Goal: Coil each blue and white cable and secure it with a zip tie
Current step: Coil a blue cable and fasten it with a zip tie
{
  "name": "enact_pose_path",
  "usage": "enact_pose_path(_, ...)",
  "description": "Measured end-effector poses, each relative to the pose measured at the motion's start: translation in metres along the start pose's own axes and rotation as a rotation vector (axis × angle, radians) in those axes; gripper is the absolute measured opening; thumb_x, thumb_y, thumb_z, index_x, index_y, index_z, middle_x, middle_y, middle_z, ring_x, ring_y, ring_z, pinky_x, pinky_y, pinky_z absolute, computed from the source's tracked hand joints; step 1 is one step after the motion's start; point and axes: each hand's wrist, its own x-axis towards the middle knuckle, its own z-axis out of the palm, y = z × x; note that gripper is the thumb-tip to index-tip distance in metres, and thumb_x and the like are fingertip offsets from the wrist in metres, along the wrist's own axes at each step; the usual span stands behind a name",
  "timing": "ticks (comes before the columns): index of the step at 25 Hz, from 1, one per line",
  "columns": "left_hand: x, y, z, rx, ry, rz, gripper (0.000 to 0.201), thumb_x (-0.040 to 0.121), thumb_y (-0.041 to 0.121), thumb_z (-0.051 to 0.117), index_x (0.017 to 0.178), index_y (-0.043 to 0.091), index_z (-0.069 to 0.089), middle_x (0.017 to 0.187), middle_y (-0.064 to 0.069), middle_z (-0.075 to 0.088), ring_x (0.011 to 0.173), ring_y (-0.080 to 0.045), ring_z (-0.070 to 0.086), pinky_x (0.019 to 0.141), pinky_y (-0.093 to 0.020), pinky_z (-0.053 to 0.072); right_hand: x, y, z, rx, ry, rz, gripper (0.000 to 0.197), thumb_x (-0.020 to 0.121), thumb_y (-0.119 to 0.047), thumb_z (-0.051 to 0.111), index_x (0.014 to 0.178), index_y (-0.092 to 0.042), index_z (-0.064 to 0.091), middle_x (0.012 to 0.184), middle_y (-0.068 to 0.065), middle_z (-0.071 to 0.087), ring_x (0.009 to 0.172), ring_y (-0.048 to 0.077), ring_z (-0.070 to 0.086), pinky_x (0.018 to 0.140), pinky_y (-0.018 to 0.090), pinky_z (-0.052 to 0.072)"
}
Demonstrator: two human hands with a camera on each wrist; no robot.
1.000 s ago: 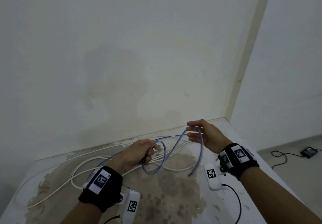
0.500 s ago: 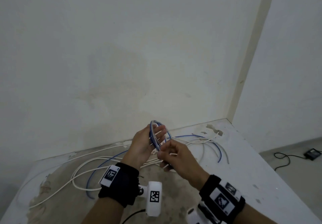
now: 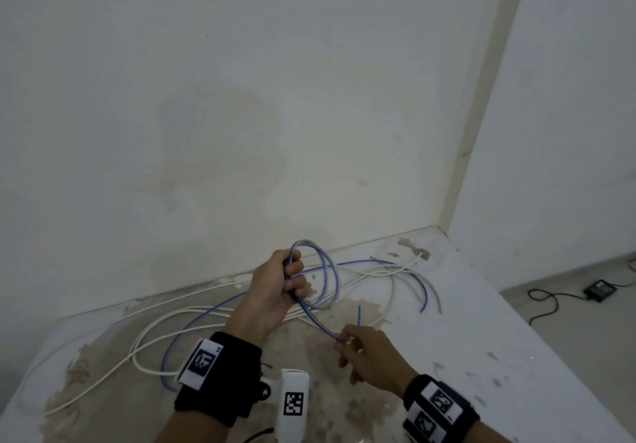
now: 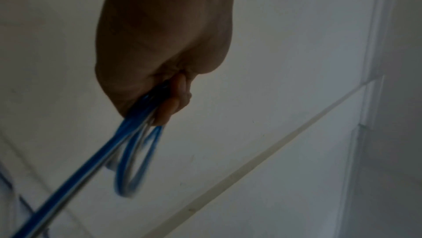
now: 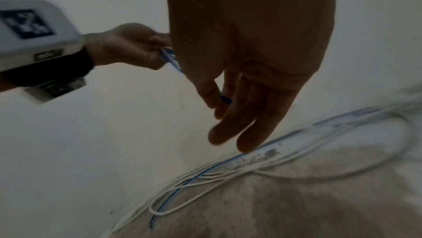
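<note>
My left hand (image 3: 287, 279) grips a small coil of blue and white cable (image 3: 323, 277), held upright above the table; the left wrist view shows the same coil (image 4: 134, 160) hanging from my fist (image 4: 169, 97). From the coil a straight run of cable slopes down to my right hand (image 3: 347, 341), which pinches it between thumb and forefinger near its free end (image 3: 359, 315). The right wrist view shows the blue cable (image 5: 224, 99) between thumb and finger, the other fingers (image 5: 248, 133) straight. No zip tie is visible.
More blue (image 3: 192, 322) and white cables (image 3: 151, 325) lie loose across the stained white table (image 3: 499, 356), which stands against the wall. The table's right edge drops to a floor where a black device with a cord (image 3: 600, 290) lies.
My right hand drew back from the coil toward me, sliding down the cable to near its end. My left hand kept its grip on the coil.
</note>
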Motion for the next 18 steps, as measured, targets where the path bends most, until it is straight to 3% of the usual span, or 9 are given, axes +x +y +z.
enact_pose_path(2, -0.003, 0.002, -0.002, 0.028, -0.041, -0.008, 0.027, 0.096, 0.018, 0.033, 0.072, 0.018, 0.045, 0.051, 0.008, 0.024, 0.035, -0.006, 0.017, 0.037, -0.02, 0.019, -0.004, 0.004, -0.008, 0.3, 0.002, 0.148, 0.025, 0.103, -0.019, 0.046, 0.096, -0.006, 0.067, 0.1, 0.014, 0.073, 0.066, 0.024, 0.069, 0.064, 0.036, 0.056)
enact_pose_path(4, -0.004, -0.003, -0.002, 0.138, -0.044, -0.024, 0.027, 0.095, 0.018, 0.033, 0.069, 0.018, 0.042, 0.052, 0.007, 0.019, 0.036, -0.006, 0.013, 0.037, -0.018, 0.014, -0.005, -0.006, -0.018, 0.533, 0.151, 0.124, 0.025, 0.104, -0.013, 0.045, 0.101, -0.003, 0.067, 0.105, 0.021, 0.069, 0.07, 0.026, 0.071, 0.067, 0.036, 0.059)
enact_pose_path(6, -0.003, -0.015, 0.0, 0.262, -0.028, -0.048, 0.027, 0.094, 0.018, 0.033, 0.068, 0.018, 0.039, 0.054, 0.006, 0.018, 0.039, -0.008, 0.011, 0.036, -0.017, 0.013, -0.002, -0.022, -0.026, 0.51, 0.365, -0.031, 0.023, 0.104, -0.005, 0.044, 0.115, -0.012, 0.062, 0.102, 0.019, 0.069, 0.067, 0.023, 0.071, 0.064, 0.034, 0.06)
enact_pose_path(8, -0.003, -0.026, 0.004, 0.332, -0.016, -0.064, 0.026, 0.093, 0.019, 0.034, 0.068, 0.017, 0.037, 0.055, 0.005, 0.02, 0.041, -0.009, 0.012, 0.035, -0.017, 0.016, 0.002, -0.035, -0.029, 0.395, 0.495, -0.176, 0.047, 0.102, -0.001, 0.043, 0.14, -0.029, 0.042, 0.101, 0.005, 0.072, 0.062, 0.022, 0.069, 0.058, 0.035, 0.056)
enact_pose_path(10, -0.002, -0.031, 0.007, 0.325, -0.004, -0.074, 0.026, 0.092, 0.02, 0.036, 0.067, 0.017, 0.038, 0.055, 0.004, 0.02, 0.042, -0.009, 0.012, 0.034, -0.016, 0.016, 0.003, -0.041, -0.029, 0.304, 0.531, -0.234, 0.065, 0.101, -0.002, 0.043, 0.15, -0.039, 0.023, 0.102, -0.008, 0.073, 0.055, 0.016, 0.062, 0.056, 0.035, 0.052)
enact_pose_path(13, -0.002, -0.028, 0.009, 0.282, -0.008, -0.083, 0.026, 0.092, 0.019, 0.035, 0.067, 0.017, 0.04, 0.056, 0.005, 0.018, 0.041, -0.008, 0.012, 0.034, -0.015, 0.012, 0.004, -0.046, -0.027, 0.155, 0.599, -0.283, 0.042, 0.103, -0.008, 0.043, 0.135, -0.035, 0.048, 0.111, -0.012, 0.071, 0.073, 0.001, 0.063, 0.067, 0.018, 0.048)
enact_pose_path(15, -0.003, -0.028, 0.009, 0.31, -0.009, -0.08, 0.027, 0.093, 0.021, 0.034, 0.068, 0.017, 0.043, 0.058, 0.004, 0.017, 0.042, -0.009, 0.01, 0.036, -0.016, 0.009, 0.004, -0.052, -0.02, 0.259, 0.6, -0.294, 0.034, 0.105, -0.01, 0.042, 0.119, -0.035, 0.06, 0.112, -0.008, 0.072, 0.095, 0.006, 0.066, 0.083, 0.022, 0.052)
enact_pose_path(16, -0.003, -0.028, 0.009, 0.326, -0.013, -0.076, 0.027, 0.093, 0.021, 0.034, 0.069, 0.017, 0.044, 0.059, 0.003, 0.016, 0.043, -0.009, 0.009, 0.036, -0.016, 0.009, 0.003, -0.056, -0.016, 0.349, 0.565, -0.289, 0.034, 0.106, -0.012, 0.041, 0.117, -0.035, 0.063, 0.108, -0.007, 0.073, 0.092, 0.012, 0.068, 0.08, 0.028, 0.055)
enact_pose_path(18, -0.004, -0.03, 0.009, 0.339, -0.011, -0.059, 0.026, 0.093, 0.022, 0.034, 0.071, 0.016, 0.047, 0.058, 0.004, 0.017, 0.044, -0.01, 0.01, 0.035, -0.016, 0.011, 0.001, -0.063, -0.014, 0.476, 0.463, -0.302, 0.032, 0.108, -0.018, 0.039, 0.121, -0.032, 0.064, 0.097, -0.005, 0.074, 0.062, 0.02, 0.064, 0.057, 0.034, 0.055)
